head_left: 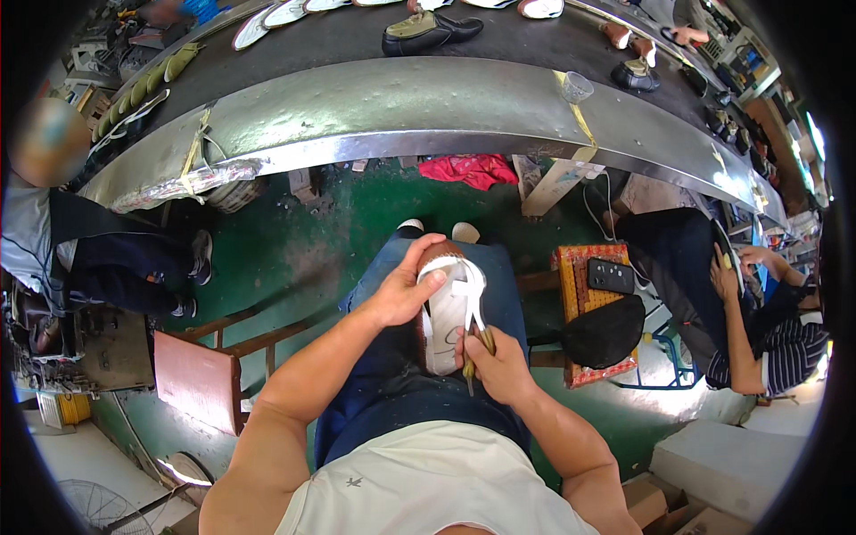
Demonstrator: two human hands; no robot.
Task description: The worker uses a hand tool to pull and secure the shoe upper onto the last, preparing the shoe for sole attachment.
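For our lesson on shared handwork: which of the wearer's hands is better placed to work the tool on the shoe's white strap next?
Probably the right hand: it grips the yellowish-handled tool, close to the white strap. The left hand holds the shoe by its far end.

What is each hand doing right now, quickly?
Left hand: holding the white-and-brown shoe by its far end.
Right hand: closed around a yellowish-handled tool.

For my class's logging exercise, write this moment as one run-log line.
Left grip: on white-strapped shoe, far end | Right grip: on yellowish-handled tool, at shoe's right side | Shoe: over lap
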